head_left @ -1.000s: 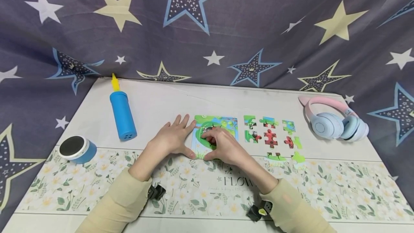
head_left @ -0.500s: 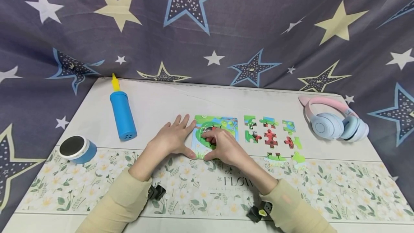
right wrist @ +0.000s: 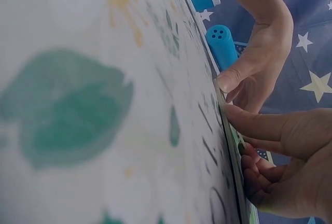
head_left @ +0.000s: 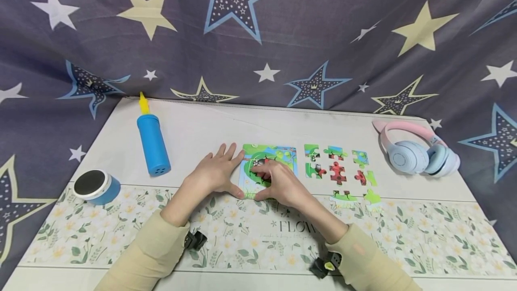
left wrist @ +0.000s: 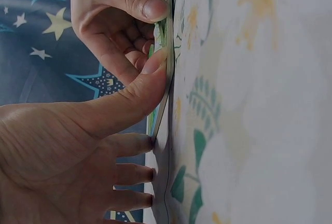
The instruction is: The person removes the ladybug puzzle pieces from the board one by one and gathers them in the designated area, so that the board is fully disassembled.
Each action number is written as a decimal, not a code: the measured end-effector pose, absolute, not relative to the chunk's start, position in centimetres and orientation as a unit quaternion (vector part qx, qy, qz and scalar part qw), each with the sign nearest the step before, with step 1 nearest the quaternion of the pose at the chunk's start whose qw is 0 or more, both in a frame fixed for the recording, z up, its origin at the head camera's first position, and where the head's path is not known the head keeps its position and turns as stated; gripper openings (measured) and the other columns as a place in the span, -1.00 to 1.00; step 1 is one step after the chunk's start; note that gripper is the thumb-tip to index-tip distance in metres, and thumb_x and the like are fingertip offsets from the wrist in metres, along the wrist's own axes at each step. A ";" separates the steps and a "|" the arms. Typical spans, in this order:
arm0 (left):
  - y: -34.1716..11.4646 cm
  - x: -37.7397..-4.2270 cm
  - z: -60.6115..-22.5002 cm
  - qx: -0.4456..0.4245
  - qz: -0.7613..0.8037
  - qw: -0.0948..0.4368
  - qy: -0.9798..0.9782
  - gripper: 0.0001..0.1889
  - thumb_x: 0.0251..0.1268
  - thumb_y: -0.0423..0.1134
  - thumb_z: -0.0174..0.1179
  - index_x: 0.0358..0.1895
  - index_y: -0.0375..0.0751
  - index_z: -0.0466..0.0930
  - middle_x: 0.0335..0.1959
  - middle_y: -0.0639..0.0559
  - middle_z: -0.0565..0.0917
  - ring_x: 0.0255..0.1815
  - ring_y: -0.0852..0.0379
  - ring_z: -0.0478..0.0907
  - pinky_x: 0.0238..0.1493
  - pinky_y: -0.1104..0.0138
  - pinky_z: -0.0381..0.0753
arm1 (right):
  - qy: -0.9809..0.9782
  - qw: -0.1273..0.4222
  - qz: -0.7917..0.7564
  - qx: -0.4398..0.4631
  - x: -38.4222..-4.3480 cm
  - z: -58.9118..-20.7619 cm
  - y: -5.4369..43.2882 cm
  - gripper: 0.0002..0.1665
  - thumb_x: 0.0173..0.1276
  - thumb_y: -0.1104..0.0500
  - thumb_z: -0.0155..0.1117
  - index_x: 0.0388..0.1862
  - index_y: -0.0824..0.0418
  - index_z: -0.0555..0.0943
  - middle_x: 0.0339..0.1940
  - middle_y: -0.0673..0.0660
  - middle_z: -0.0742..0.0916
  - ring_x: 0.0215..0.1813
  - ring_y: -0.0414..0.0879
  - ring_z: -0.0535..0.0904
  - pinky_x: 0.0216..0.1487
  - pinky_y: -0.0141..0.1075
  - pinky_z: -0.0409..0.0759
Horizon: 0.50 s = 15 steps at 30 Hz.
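Note:
A square puzzle board (head_left: 286,152) with a ladybug-and-leaf picture lies on the table in the head view. At its left side my left hand (head_left: 214,172) rests with spread fingers, its thumb touching the near left corner. My right hand (head_left: 280,182) bends over the board with curled fingers, its thumb at the near edge. Between that thumb and the fingers a green sliver of a puzzle piece (left wrist: 162,31) shows in the left wrist view; the rest is hidden. Loose puzzle pieces lie to the right, among them a red one (head_left: 338,173) and a green corner one (head_left: 372,196).
A blue hand pump (head_left: 154,145) with a yellow nozzle lies at the left. In front of it stands a round blue speaker (head_left: 97,187) with a dark top. Pink and blue headphones (head_left: 416,149) rest at the far right. A star-patterned curtain (head_left: 242,57) hangs behind the table.
Hardly anything differs. The curled fingers of my right hand shift very slightly over the board; my left hand, the board and the loose pieces stay put.

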<state>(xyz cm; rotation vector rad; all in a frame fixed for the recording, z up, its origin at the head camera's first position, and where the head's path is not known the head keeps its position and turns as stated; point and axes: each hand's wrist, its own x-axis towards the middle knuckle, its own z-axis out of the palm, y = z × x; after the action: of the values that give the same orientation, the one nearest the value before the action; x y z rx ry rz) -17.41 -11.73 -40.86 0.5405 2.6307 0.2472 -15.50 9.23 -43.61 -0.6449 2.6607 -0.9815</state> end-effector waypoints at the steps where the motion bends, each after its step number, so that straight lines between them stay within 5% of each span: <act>1: -11.7 -17.4 -40.9 0.195 0.090 0.221 0.951 0.24 0.02 0.26 0.51 0.68 -0.19 0.01 0.71 -0.31 -0.10 0.73 -0.36 -0.17 0.64 -0.30 0.03 | 0.908 0.116 -0.335 -0.221 -15.5 -43.6 9.2 -0.20 -0.08 0.18 0.76 0.25 0.07 0.72 -0.15 0.01 0.72 -0.14 -0.16 0.57 -0.09 -0.29 0.61; 15: -11.6 -17.4 -40.7 0.194 0.091 0.226 0.950 0.23 0.04 0.26 0.51 0.68 -0.18 -0.01 0.71 -0.31 -0.12 0.73 -0.36 -0.18 0.65 -0.29 0.02 | 0.896 0.112 -0.377 -0.209 -15.6 -43.4 10.1 -0.14 0.00 0.21 0.72 0.35 0.21 0.62 -0.13 0.03 0.74 -0.15 -0.16 0.61 -0.11 -0.36 0.67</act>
<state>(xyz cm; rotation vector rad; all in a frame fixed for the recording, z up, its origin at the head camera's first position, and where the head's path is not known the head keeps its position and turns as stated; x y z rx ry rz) -17.43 -11.64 -40.67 0.5347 2.6192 0.2502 -15.63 10.11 -43.43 -0.6140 2.6295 -1.1059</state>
